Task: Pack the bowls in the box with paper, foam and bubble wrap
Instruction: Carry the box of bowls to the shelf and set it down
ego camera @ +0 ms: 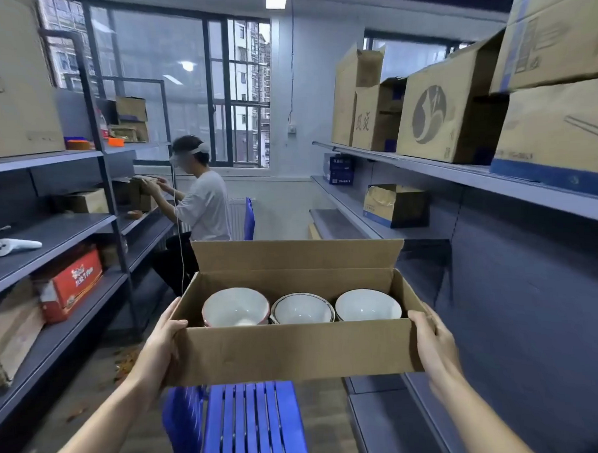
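At the near end of a storeroom aisle, a blue slatted seat stands on the wood-patterned floor. Above it a cardboard box is held in the air. The left hand grips its left end with the thumb over the front wall, and the right hand clasps its right end.

Grey shelving lines both sides. The left shelves carry a white controller and a red carton; the right shelves hold brown cartons. Farther on, a seated person in a white shirt handles a small box before a tall dark-framed window.

The front wall hides the bowls' lower halves.

The box is open, its rear flap upright. Three white bowls sit in a row inside: a pink-rimmed left bowl, a dark-rimmed middle bowl and a plain right bowl.
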`<state>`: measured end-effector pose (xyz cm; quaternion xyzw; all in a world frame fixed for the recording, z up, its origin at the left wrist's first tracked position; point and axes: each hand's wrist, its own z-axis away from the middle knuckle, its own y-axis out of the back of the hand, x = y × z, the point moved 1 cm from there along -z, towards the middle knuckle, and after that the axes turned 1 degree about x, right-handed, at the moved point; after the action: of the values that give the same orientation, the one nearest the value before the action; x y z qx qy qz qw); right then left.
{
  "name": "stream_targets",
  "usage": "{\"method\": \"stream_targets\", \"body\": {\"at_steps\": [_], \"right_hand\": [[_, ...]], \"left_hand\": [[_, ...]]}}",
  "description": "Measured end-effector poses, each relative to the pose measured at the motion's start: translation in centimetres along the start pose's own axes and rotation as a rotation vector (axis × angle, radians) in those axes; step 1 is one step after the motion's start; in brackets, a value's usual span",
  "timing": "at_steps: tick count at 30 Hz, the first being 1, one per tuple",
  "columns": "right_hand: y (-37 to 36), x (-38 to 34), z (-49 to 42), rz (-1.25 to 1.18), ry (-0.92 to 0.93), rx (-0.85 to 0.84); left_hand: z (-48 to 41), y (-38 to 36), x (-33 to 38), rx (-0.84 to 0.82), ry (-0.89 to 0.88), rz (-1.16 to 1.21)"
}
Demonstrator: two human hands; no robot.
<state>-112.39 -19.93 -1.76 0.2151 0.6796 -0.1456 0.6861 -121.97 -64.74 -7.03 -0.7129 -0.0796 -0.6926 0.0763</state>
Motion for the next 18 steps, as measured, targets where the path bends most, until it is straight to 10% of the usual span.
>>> {"method": "stream_targets", "body": {"at_steps": [18], "right_hand": [[-3.1, 0.6, -14.3, -0.031, -0.037, 0.285]], "left_hand": [[-14.2, -13.1, 2.0, -0.241, -0.033, 0.067]]}}
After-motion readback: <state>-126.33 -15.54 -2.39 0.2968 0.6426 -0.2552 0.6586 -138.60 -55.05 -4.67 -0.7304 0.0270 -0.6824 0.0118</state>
